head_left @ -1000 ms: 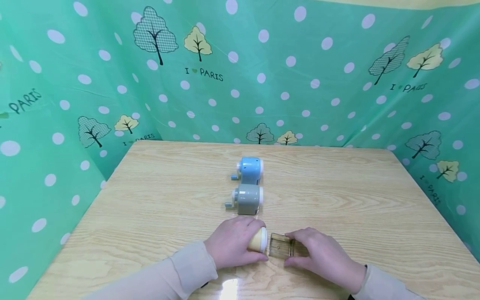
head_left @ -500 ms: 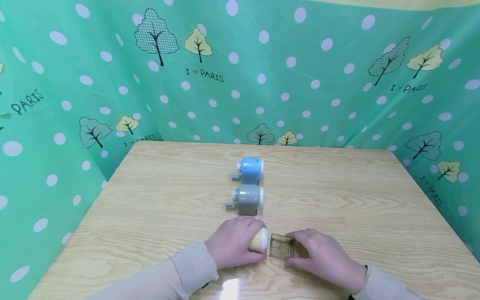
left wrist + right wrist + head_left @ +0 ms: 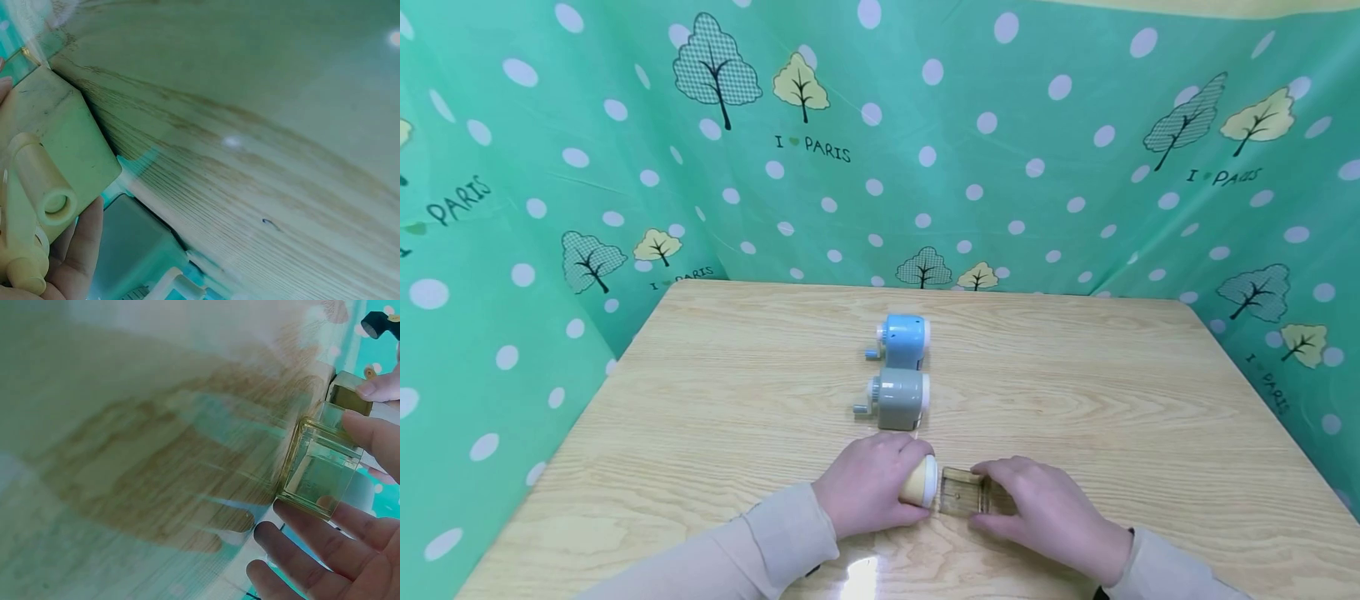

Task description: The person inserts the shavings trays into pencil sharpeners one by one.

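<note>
One pale yellow crank sharpener lies near the front of the table, in the grasp of the left hand, whose fingers and thumb wrap it. Just beside its white end is one transparent amber box, pinched between the thumb and fingers of the right hand. Beyond the left hand stand two more crank sharpeners, one grey and one blue, making three in all. A green dotted curtain hangs behind.
</note>
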{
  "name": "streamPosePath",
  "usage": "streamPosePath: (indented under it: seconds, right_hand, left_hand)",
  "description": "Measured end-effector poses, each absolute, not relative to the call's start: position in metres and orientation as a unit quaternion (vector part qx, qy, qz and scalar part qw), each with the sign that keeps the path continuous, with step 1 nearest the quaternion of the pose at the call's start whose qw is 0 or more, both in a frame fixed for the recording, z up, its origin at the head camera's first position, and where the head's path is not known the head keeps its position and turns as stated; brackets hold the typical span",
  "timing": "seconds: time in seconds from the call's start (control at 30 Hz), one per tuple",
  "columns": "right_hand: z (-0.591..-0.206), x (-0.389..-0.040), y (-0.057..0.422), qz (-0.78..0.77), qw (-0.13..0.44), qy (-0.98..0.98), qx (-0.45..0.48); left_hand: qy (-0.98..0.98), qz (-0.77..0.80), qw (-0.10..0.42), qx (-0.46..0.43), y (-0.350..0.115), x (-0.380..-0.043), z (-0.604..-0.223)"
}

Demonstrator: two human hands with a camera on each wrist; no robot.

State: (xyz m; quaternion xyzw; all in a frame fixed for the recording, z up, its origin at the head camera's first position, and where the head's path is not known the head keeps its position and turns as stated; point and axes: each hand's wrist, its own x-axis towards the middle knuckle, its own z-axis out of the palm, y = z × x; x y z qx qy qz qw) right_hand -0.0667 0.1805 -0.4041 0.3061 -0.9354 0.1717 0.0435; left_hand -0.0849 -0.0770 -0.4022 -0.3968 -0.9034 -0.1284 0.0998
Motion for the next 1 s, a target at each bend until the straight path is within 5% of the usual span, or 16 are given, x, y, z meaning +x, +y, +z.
streamPosePath:
  seconds: [1.0]
  right_hand:
    - [-0.4, -0.075, 0.162, 0.179, 0.039, -0.928, 0.325]
  left_hand:
    - [-0.899, -0.138, 0.114, -0.4, -0.078, -0.086, -0.404]
